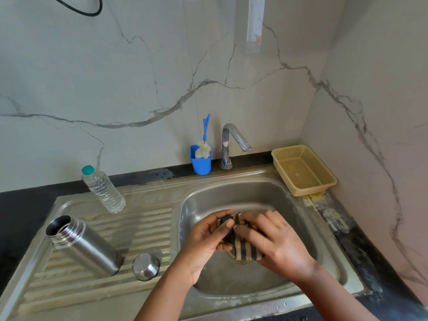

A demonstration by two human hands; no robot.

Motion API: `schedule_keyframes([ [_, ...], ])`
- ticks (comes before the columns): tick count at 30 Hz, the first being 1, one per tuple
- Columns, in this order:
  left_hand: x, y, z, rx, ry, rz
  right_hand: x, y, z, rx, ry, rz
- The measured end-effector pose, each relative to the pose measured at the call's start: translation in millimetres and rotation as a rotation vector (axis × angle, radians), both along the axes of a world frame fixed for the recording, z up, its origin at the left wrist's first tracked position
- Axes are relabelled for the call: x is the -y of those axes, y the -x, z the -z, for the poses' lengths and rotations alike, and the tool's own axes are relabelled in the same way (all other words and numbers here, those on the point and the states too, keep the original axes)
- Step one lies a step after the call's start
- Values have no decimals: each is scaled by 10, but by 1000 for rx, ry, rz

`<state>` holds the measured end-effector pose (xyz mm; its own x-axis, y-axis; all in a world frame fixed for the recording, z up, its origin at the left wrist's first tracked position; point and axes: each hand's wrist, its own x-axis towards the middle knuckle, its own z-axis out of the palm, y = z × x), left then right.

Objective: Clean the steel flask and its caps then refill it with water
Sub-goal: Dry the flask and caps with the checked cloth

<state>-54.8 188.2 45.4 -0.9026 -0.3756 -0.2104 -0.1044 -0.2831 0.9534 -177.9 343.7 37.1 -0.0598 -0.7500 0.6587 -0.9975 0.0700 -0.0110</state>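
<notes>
Head view: left hand (208, 237) fingers pinch dark cap (225, 220); right hand (275, 239) fingers grip striped cloth (245, 250).

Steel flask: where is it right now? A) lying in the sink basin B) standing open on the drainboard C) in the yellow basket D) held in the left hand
B: the steel flask stands uncapped on the ribbed drainboard, beside a steel cap, while both hands work over the basin.

No text, label, brand or number can be read anywhere; the water bottle (103, 190) shows no readable label.
</notes>
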Motion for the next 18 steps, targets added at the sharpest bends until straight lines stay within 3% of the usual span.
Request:
schedule_keyframes([
  [2, -1, 16, -17, -13, 4, -33, 12, -6, 7, -16, -8, -1],
  [3, 9, 16, -11, -26, -9, -45, 28, -24, -11, 116, 20, -6],
  [6, 42, 6, -2, -106, -70, -13, 58, -70, -99, 788, 121, -20],
  [8, 59, -22, -24, -151, -36, 38, 59, -72, -100, 1018, 139, -19],
  [10, 59, -43, -31, -149, -45, 97, 40, -73, -74, 869, 153, -21],
  [15, 16, -34, -73, 61, 43, 44, 64, -56, -23, 229, 140, 16],
  [16, 30, -32, -69, 38, 26, 25, 71, -47, -16, 170, 106, 22],
  [18, 57, -48, -63, -17, 25, 6, 75, -36, -28, 286, 60, 12],
])
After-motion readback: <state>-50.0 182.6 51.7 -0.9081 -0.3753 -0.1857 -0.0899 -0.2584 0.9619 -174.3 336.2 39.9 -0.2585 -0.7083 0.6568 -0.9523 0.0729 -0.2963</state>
